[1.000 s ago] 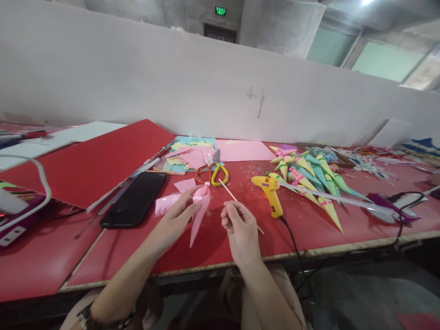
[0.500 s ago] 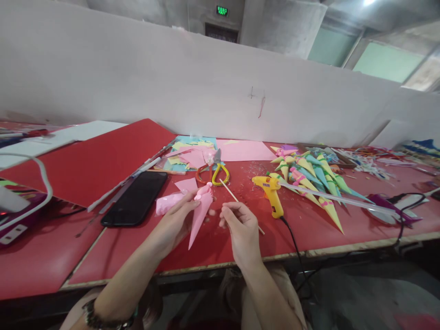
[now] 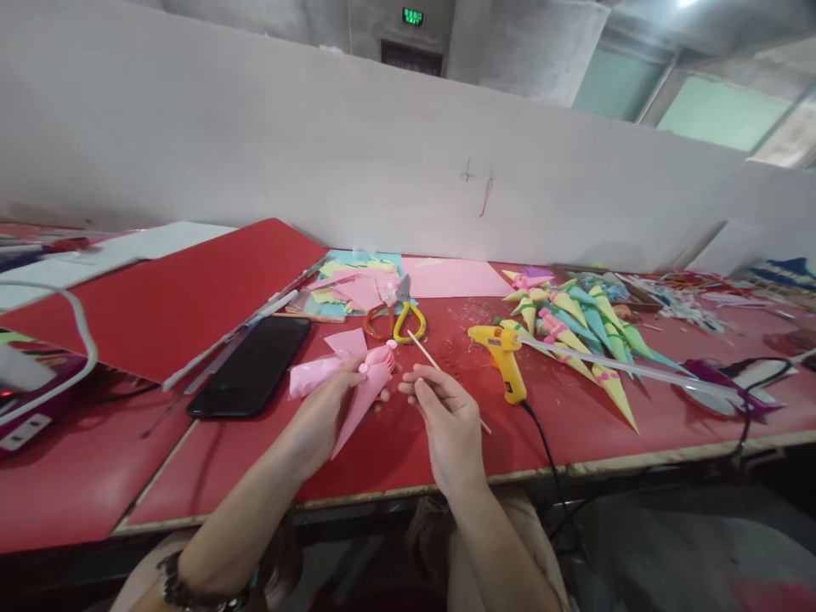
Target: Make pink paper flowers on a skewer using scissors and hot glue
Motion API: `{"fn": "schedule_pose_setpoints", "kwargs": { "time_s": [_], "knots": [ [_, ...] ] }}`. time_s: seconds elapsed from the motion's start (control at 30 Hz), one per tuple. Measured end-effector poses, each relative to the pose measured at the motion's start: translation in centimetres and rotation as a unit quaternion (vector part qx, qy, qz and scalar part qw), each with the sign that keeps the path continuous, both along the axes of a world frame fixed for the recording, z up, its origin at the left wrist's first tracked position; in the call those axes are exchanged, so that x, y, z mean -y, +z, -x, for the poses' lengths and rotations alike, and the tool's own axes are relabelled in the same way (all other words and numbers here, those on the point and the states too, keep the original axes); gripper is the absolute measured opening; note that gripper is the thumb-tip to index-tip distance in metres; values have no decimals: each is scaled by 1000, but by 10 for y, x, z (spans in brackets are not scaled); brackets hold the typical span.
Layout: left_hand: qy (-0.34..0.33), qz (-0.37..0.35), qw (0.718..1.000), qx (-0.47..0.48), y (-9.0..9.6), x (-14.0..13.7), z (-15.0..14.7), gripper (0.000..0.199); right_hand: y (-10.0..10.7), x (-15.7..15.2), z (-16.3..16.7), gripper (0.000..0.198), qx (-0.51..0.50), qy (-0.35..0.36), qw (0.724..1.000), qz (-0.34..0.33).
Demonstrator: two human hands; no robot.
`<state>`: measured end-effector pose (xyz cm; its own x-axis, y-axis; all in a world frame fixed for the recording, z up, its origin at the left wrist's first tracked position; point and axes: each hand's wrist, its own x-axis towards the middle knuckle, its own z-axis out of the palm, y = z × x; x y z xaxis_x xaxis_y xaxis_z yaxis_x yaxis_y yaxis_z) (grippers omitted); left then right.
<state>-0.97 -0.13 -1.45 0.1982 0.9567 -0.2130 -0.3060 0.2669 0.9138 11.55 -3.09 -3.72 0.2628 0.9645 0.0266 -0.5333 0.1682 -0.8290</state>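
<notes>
My left hand [image 3: 325, 412] is closed around a pink paper cone [image 3: 365, 404], its point tilted down toward me. Small rounded pink pieces [image 3: 379, 355] sit at the wide end of the cone. My right hand [image 3: 451, 421] hovers just to the right, apart from the cone, with thumb and fingertips drawn together. Whatever may be between those fingertips is too small to make out. A thin wooden stick [image 3: 422, 350] runs behind my right hand. Past the cone lie pliers [image 3: 410, 321] with one red and one yellow handle. A pink plastic-wrapped bundle [image 3: 312, 376] rests by my left hand.
To the right lies a yellow glue gun [image 3: 503, 357] with a clear glue stick and black cord. Behind it is a pile of coloured paper cones [image 3: 583, 319]. A black phone [image 3: 252, 367], a large red sheet [image 3: 172, 297] and paper scraps [image 3: 357, 285] occupy the left and back.
The cone has turned in my left hand, its tip swinging left, and left fingertips now show on its right side. My right fingertips have shifted slightly left and up.
</notes>
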Motion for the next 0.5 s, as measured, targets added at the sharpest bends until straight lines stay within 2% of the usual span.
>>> {"fn": "schedule_pose_setpoints", "kwargs": {
  "time_s": [0.1,0.3,0.5],
  "knots": [
    [-2,0,1000,-14,-2,0,0,49,0,1,-1,17,0,8,1000,2],
    [5,22,1000,-21,-3,2,-2,48,-3,-1,-3,11,79,-55,995,-11],
    [-9,35,999,-22,0,7,-2,46,3,3,-1,16,95,-39,994,-25]
  ]
}}
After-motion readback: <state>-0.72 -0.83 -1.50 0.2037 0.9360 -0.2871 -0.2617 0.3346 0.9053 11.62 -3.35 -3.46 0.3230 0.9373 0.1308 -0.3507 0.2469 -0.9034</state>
